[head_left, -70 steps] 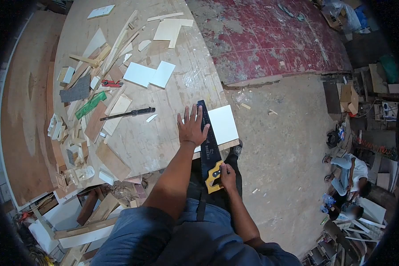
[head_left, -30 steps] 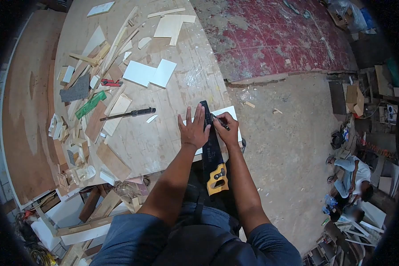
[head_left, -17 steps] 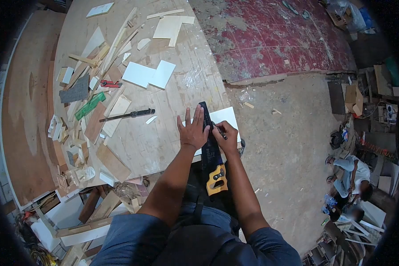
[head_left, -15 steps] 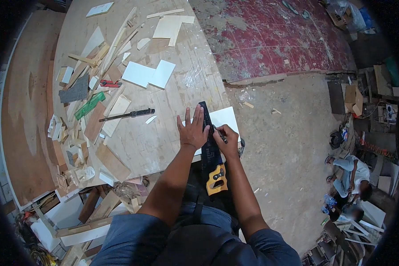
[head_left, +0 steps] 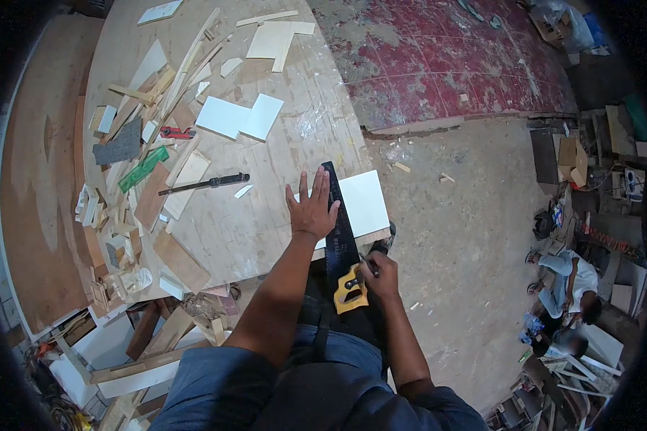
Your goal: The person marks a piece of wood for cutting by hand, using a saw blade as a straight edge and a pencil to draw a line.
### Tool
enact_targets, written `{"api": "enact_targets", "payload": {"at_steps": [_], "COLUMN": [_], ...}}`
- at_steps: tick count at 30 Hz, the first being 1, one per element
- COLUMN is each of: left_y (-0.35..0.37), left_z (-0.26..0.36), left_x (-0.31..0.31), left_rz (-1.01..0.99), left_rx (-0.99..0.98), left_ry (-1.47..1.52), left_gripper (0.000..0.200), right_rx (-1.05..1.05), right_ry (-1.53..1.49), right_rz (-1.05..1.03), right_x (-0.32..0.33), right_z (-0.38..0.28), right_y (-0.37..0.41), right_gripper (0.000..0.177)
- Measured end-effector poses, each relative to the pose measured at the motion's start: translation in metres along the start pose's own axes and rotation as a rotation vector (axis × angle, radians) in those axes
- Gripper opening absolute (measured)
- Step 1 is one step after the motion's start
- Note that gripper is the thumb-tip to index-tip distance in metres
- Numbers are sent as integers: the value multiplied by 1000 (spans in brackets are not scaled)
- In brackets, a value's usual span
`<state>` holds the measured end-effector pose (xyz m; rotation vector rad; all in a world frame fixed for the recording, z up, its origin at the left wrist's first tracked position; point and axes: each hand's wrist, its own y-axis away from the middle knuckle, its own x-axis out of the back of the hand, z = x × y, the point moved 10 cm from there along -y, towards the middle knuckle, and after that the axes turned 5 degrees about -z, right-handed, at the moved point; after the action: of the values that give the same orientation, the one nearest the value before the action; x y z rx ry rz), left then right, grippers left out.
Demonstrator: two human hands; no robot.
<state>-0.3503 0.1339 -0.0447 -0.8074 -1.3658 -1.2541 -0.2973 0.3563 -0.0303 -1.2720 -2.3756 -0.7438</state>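
Observation:
A hand saw with a black blade (head_left: 340, 223) and a yellow handle (head_left: 350, 291) lies across a white board (head_left: 366, 202) at the table's near right corner. My left hand (head_left: 313, 212) lies flat with fingers spread, pressing on the blade's left edge and the board. Beside the top of the saw handle, off the table edge, my right hand (head_left: 379, 275) is closed around a thin dark marker. The handle hangs past the table edge towards my body.
On the table (head_left: 266, 208) lie a dark metal bar tool (head_left: 205, 184), joined white boards (head_left: 241, 118), red pliers (head_left: 177, 133), a green strip (head_left: 144, 169) and many wood offcuts at the left. Two people sit on the floor at the far right.
My right hand has moved down towards my body, from the board beside the blade to beside the saw handle. My left hand and the saw have hardly moved.

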Motion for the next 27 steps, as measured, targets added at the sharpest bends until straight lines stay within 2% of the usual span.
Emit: {"api": "enact_targets", "payload": {"at_steps": [1,3,7,9,13,19,27], "left_y": [-1,-1,1,0,1,0,1], "left_z": [0,-1,1,2,1,1,0], "left_x": [0,1,4,4,2,3,5], "left_rz": [2,17,58,45,36,-1,26], "left_rx": [1,-2,-20,-13,-9,7,-6], "left_ry": [8,6,19,11,8,-21,14], "left_gripper": [75,75,74,74,74,75,74], "right_rx": [0,-123,-120,-92,126,62,75], "right_ry": [0,-189,-171,-186,-212,-369,-370], "right_rz": [2,92,171,193,286,261,256], "right_x": [2,13,27,25,25,2,-4], "right_z": [3,19,17,6,-42,-40,-39], "right_y": [9,25,22,0,-59,-124,-139], "right_gripper": [12,11,14,14,14,15,15]}}
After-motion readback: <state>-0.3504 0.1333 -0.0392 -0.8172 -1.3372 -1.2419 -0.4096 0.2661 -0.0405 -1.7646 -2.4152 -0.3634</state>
